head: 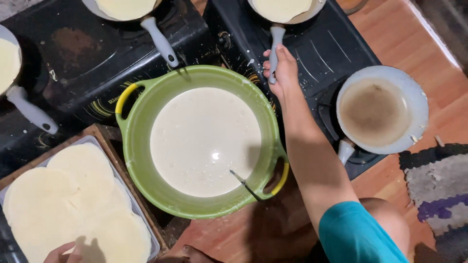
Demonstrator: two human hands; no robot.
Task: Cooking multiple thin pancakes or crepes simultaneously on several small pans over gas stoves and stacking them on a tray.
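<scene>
right hand [280, 73] at far centre, fingers wrapped round the grey pan handle [276, 46]; keep the pan level. left hand [66, 253] near left, fingers spread on a crepe [73, 209].

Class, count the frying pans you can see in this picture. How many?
4: far-left pan, top-left pan, top-middle pan gripped by the right hand, empty pan right. More may lie outside the view.

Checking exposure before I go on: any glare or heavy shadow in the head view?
Head view: a small bright glint on the batter in the green basin; the right hand and arm cast a dark shadow beside the basin; corners dim; focus acceptable.
</scene>
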